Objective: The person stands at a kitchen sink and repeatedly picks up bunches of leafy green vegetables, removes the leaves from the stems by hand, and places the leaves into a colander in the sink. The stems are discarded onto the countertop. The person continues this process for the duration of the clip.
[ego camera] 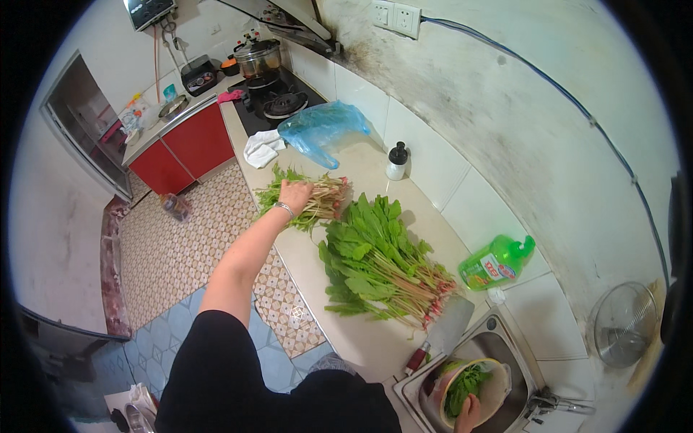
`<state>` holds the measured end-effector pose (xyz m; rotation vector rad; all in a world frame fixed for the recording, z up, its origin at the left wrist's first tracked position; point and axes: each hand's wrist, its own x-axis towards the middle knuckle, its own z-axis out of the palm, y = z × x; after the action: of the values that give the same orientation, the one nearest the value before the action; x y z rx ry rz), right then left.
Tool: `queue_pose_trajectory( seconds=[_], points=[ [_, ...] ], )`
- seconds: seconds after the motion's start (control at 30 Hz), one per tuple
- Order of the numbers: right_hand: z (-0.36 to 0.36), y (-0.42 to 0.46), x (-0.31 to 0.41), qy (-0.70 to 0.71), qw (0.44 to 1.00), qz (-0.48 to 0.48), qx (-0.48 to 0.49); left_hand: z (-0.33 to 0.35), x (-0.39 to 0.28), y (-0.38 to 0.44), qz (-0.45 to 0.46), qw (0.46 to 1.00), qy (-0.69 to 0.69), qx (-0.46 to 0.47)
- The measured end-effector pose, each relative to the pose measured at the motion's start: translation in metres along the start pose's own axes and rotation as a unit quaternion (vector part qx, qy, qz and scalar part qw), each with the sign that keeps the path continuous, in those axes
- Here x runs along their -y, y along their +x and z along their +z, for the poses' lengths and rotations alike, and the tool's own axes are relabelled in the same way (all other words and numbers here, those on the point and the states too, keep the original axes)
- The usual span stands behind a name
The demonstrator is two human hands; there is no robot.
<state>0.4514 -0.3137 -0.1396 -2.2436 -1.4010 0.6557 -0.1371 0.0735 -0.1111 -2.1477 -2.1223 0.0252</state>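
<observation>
My left hand (295,196), with a bracelet at the wrist, grips the far bunch of thin-stemmed greens (325,197) with pinkish root ends; its fingertips are hidden among the stems. Nearer me lies a larger pile of broad-leaved greens (373,254), its pink root ends pointing right. In the sink (501,349) stands a plastic bucket (495,398) with green leaves (466,385) inside. My right hand (468,415) is at the bucket's near side, touching those leaves, and whether it grips any cannot be seen. A cleaver (452,327) lies by the sink, partly under the root ends.
A green dish-soap bottle (495,264) and a black-capped bottle (397,162) stand along the tiled wall. Beyond the greens are a blue plastic bag (325,130), a white cloth (263,149) and a gas stove (270,100) with a pot (259,59). A faucet (557,405) borders the sink.
</observation>
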Motion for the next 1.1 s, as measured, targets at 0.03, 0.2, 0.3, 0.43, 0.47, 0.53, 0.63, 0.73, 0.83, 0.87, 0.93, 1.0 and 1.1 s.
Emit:
queue_pose_trajectory(
  seconds=[0.03,0.2,0.3,0.43,0.47,0.53,0.63,0.73,0.83,0.87,0.93,1.0,1.1],
  points=[
    [0.000,0.003,0.006,0.001,1.000,0.004,0.002,0.009,0.009,0.010,0.001,1.000,0.022,-0.012],
    [-0.003,0.007,0.030,0.002,0.999,0.043,0.020,0.027,0.013,0.046,-0.006,0.996,0.082,0.036],
    [-0.003,0.003,0.026,-0.039,0.997,0.061,0.027,0.039,0.014,0.060,0.004,0.997,0.069,0.024],
    [-0.016,0.019,0.043,-0.017,0.957,0.286,0.054,0.012,-0.010,0.050,0.091,0.988,0.016,-0.123],
    [-0.016,0.017,0.031,0.025,0.966,0.257,0.018,-0.004,-0.029,0.038,0.119,0.977,-0.056,-0.166],
    [0.006,0.011,0.010,-0.011,0.990,0.124,-0.066,-0.010,-0.081,0.024,0.230,0.934,-0.193,-0.193],
    [0.020,0.024,0.037,0.017,0.990,-0.001,-0.139,0.003,-0.174,-0.037,0.409,0.859,-0.285,-0.114],
    [0.020,0.021,0.044,0.075,0.993,0.041,-0.080,0.028,-0.255,-0.088,0.450,0.839,-0.295,-0.083],
    [0.009,0.011,0.052,0.062,0.995,0.042,-0.072,0.043,-0.299,-0.100,0.377,0.880,-0.272,-0.093],
    [0.005,0.006,0.055,0.067,0.994,0.050,-0.075,0.046,-0.305,-0.101,0.350,0.896,-0.259,-0.081],
    [0.001,-0.006,0.041,0.066,0.993,0.062,-0.080,0.044,-0.311,-0.100,0.330,0.902,-0.269,-0.064],
    [-0.004,-0.017,0.029,0.076,0.991,0.066,-0.091,0.035,-0.306,-0.095,0.314,0.886,-0.339,-0.046],
    [-0.011,-0.025,0.028,0.118,0.986,0.045,-0.113,-0.027,-0.287,-0.092,0.244,0.847,-0.458,0.113]
  ],
)
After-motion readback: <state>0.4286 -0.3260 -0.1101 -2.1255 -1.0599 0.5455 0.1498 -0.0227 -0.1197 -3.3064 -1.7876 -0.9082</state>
